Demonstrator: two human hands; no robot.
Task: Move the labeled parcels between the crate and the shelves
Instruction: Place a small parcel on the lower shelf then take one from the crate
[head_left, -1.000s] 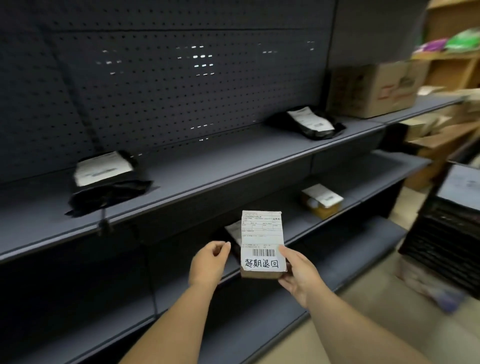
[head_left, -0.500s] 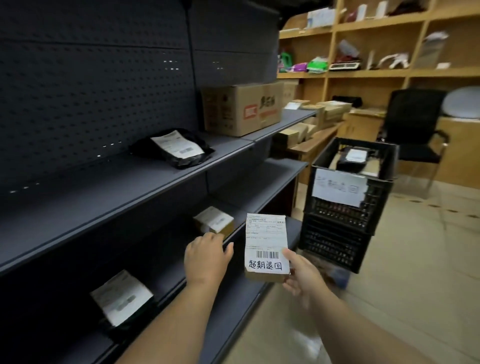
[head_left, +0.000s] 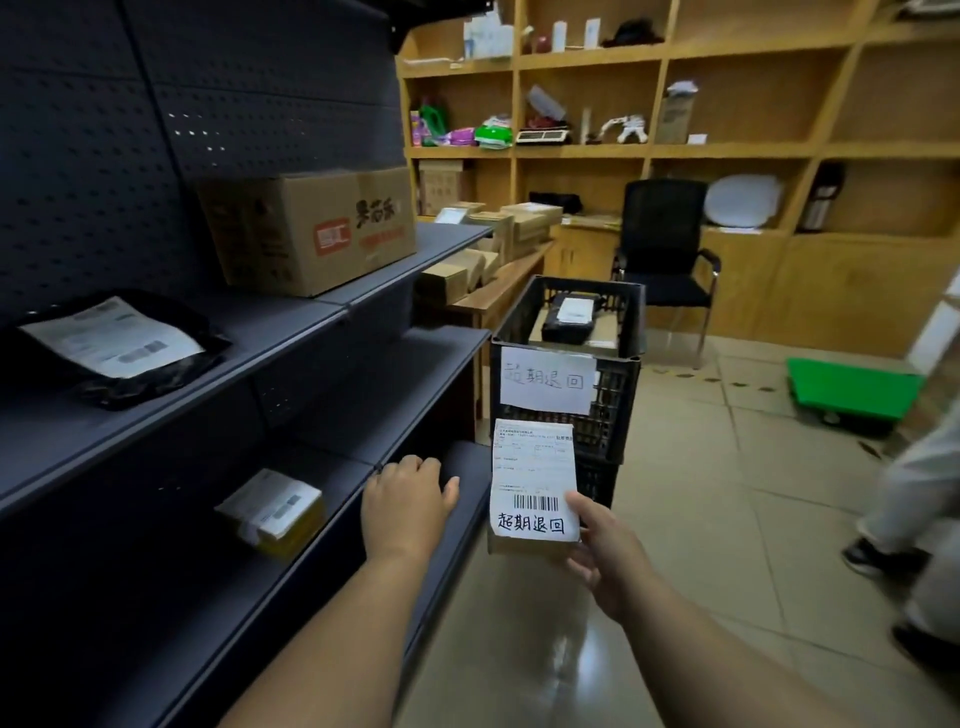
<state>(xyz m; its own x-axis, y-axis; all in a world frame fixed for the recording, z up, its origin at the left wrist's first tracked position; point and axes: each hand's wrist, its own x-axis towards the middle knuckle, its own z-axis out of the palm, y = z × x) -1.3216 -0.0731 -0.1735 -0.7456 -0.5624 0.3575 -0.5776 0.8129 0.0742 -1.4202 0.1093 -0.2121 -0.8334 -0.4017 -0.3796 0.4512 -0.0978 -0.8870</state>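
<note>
Since a moment ago the view has swung right, bringing the black crate (head_left: 566, 374) closer ahead. Right hand (head_left: 605, 553) pinches the small labeled parcel (head_left: 534, 486) by its lower right corner, before the crate's front wall; left hand (head_left: 404, 512) hovers empty, fingers loosely curled, over the lower shelf's (head_left: 363, 470) front edge.

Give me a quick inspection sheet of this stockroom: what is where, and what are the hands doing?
Surface: dark metal shelves, beige tiled floor.
Job's things: small labeled parcel held up; black crate with a paper sign, a black parcel inside; black bag parcel on an upper shelf; yellow boxed parcel lower down.
Clutter: large carton on the upper shelf; small boxes on a desk.
Hands: right hand pinches the small parcel; left hand holds nothing.
Cables: nothing seen.
Surroundings: wooden shelving, black chair, green cart, another person at right edge.
</note>
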